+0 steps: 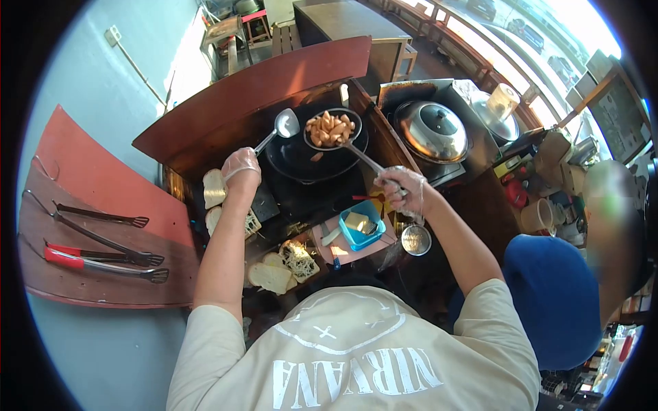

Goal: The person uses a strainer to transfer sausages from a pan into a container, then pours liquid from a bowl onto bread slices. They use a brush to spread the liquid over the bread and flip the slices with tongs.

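My left hand, in a clear plastic glove, is closed round the handle of a metal ladle. The ladle's bowl is over the left side of a black wok. In my right hand, also gloved, is the long handle of a skimmer. Its round basket is heaped with reddish-brown sausage pieces and is held above the wok. One loose piece shows just below the basket, against the dark wok.
Bread slices lie near my left forearm. A blue container with a yellow block sits on a pink board, beside a metal can. A lidded pot stands right. Tongs hang left; a person in blue is at right.
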`<act>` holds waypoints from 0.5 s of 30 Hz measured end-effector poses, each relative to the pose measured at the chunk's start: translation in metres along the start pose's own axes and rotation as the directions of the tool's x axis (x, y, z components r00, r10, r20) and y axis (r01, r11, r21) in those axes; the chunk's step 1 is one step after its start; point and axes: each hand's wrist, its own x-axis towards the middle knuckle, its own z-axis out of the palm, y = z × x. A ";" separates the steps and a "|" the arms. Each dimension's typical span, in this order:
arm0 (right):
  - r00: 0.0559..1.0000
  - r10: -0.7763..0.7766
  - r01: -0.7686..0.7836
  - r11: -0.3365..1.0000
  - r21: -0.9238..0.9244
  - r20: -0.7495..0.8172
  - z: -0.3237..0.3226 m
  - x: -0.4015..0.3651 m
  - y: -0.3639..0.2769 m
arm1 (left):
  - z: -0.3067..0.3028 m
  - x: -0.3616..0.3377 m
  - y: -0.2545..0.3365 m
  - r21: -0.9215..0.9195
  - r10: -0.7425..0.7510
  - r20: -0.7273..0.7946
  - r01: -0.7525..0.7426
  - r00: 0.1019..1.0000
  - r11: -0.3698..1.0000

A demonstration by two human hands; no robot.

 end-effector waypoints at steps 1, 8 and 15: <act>1.000 -0.012 0.012 1.000 -0.024 -0.015 0.004 -0.004 -0.005 | 0.001 0.002 -0.001 -0.006 -0.009 0.047 0.009 0.999 1.000; 0.996 -0.091 0.091 0.994 -0.068 0.003 0.024 -0.029 -0.031 | -0.004 0.001 0.027 0.044 -0.070 0.149 0.064 0.986 0.997; 0.995 -0.094 0.094 0.994 -0.048 0.017 0.036 -0.041 -0.036 | -0.052 -0.005 0.026 0.092 -0.106 0.348 0.078 0.932 0.993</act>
